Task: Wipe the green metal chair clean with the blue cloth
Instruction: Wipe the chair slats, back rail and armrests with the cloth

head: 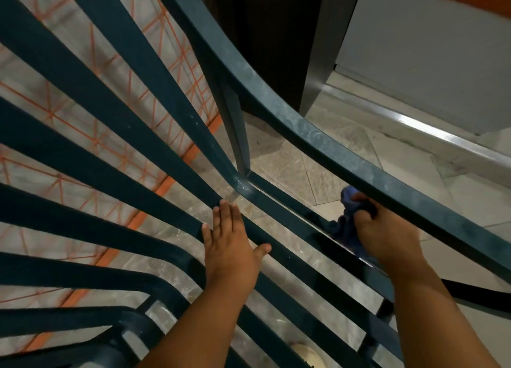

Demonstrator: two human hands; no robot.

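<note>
Right hand (387,237) fingers grip, apparently, blue cloth (347,229) against chair (276,102); left hand (229,246) flat, fingers spread.

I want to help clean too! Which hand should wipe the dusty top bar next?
Probably the right hand. It already grips the blue cloth and sits just under the dusty top bar of the green chair. The left hand lies flat and open on a slat, holding no cloth.
</note>
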